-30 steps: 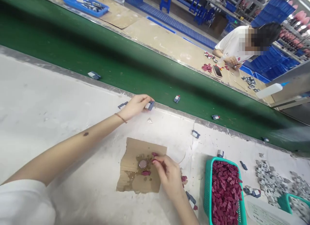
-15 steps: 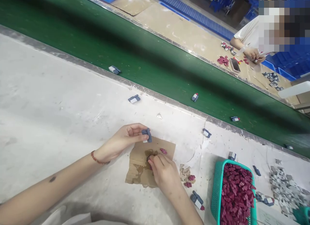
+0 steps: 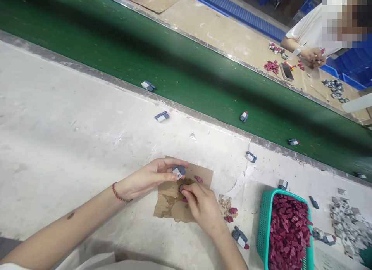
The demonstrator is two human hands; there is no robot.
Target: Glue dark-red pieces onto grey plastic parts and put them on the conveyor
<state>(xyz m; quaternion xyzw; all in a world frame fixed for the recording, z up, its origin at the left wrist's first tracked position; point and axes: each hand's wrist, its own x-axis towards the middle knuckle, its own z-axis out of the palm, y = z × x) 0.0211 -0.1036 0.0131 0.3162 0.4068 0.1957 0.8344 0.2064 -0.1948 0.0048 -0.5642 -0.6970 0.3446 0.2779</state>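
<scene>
My left hand (image 3: 154,176) grips a blue-grey and white plastic part (image 3: 179,172) between thumb and fingers, its index finger stretched above it. Just right of it, my right hand (image 3: 202,202) pinches a small dark round piece with a toothed rim (image 3: 182,189), low over a stained piece of cardboard (image 3: 167,200). A wet-looking patch spreads on the cardboard around that piece. One small maroon piece (image 3: 198,179) lies near the cardboard's right side, and another bit of maroon shows partly under my right fingers.
A green basket (image 3: 262,227) full of maroon pieces (image 3: 287,231) stands at right, beside a pile of grey-white pieces (image 3: 350,223). Beyond the table runs a green conveyor belt (image 3: 186,74) carrying several assembled parts. Across it, a co-worker's hands (image 3: 314,56) handle small pieces.
My left hand has lowered slightly and turned the part, so its white face shows. My right fingers have drawn back a little, exposing the round piece. Parts on the belt have shifted right.
</scene>
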